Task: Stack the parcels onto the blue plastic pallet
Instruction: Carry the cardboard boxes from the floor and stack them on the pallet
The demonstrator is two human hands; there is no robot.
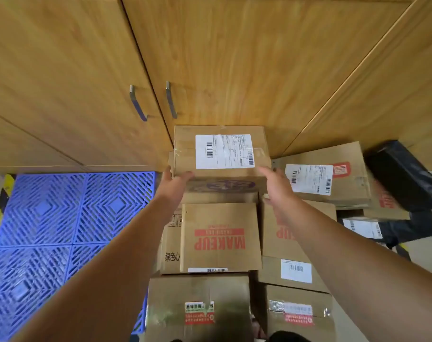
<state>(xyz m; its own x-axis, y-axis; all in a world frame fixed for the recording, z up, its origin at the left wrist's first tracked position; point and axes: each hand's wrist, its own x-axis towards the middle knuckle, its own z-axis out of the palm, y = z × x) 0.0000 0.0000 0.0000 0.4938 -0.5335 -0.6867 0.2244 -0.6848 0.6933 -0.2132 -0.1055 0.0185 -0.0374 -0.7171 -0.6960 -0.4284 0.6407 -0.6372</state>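
A brown cardboard parcel with a white shipping label (222, 151) sits on top of the pile against the cabinet. My left hand (176, 180) touches its near left corner, fingers apart. My right hand (275, 186) reaches to its near right corner, fingers spread and close to the box; neither hand has closed on it. Below it lie a parcel printed MAKEUP (220, 238) and other cartons. The blue plastic pallet (49, 218) lies on the floor to the left with nothing on the part I see.
Wooden cabinet doors with metal handles (171, 99) stand right behind the pile. More cartons (326, 176) and black plastic-wrapped parcels (405, 174) lie to the right. Yellow-black hazard tape (0, 206) runs along the pallet's left edge.
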